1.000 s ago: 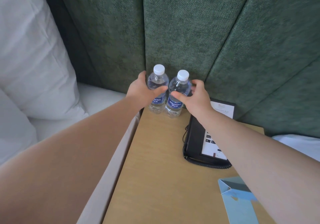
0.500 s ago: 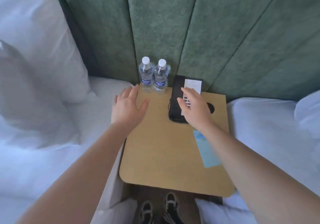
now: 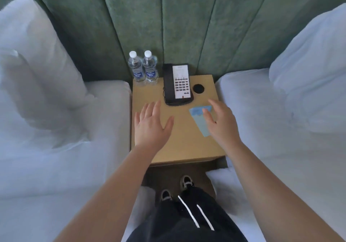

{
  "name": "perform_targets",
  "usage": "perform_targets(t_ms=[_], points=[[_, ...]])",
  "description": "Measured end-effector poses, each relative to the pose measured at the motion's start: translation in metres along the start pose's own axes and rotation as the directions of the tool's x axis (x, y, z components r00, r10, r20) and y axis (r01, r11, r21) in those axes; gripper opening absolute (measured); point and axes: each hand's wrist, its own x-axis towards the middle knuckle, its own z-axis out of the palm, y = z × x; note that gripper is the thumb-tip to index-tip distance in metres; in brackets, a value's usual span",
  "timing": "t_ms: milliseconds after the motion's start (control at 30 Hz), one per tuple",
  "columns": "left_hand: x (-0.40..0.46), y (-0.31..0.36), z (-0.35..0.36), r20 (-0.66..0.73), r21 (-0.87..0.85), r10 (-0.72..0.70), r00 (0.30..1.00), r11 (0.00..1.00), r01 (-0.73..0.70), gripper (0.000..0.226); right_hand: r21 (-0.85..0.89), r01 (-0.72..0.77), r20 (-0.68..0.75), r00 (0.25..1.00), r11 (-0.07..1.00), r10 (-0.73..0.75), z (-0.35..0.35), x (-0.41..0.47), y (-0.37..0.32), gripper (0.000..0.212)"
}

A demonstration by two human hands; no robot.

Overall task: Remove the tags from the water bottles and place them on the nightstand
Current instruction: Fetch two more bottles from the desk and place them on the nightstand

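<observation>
Green padded headboard panels [image 3: 187, 20] rise behind two white beds [image 3: 46, 148] with plump pillows, and between them stands the tan wooden nightstand, the table [image 3: 179, 148] for this job. At its far left corner two clear plastic water bottles with white caps and blue labels [image 3: 143, 67] stand upright, touching each other. A black corded telephone with a white keypad face [image 3: 177, 84] lies along the far edge beside them, with a small black round disc [image 3: 198, 88] just to its right. A pale blue paper card [image 3: 199, 120] lies near the right edge.

Both hands hover over the table with nothing in them: the left hand [image 3: 152, 125] spread flat, the right hand [image 3: 220, 123] relaxed and open above the card, partly covering it.

No tags show on the bottle necks, so the job looks finished; a clean withdrawal without brushing the bottles would suit. Whether the card is a removed tag is hard to tell, and its print is unreadable.
</observation>
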Motion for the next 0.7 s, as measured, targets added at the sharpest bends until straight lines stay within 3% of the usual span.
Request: perform_targets(t_ms=[200, 400, 533, 700], points=[[-0.018, 0.050, 0.026, 0.128, 0.004, 0.181, 0.975, 0.983, -0.183, 0.069, -0.030, -0.214, -0.109, 0.972, 0.976, 0.210, -0.031, -0.056, 0.045, 0.040], [-0.048, 0.126, 0.061, 0.271, -0.009, 0.414, 0.869, 0.904, -0.428, 0.067, 0.030, -0.464, -0.228, 0.859, 0.885, 0.458, -0.086, -0.126, 0.094, 0.045], [-0.090, 0.190, 0.083, 0.311, -0.042, 0.568, 0.762, 0.809, -0.586, 0.067, 0.079, -0.565, -0.354, 0.754, 0.821, 0.553, -0.127, -0.195, 0.123, 0.043], [-0.184, 0.270, 0.113, 0.426, -0.108, 0.728, 0.538, 0.631, -0.769, 0.068, 0.160, -0.708, -0.476, 0.555, 0.687, 0.682, -0.173, -0.318, 0.158, 0.041]])
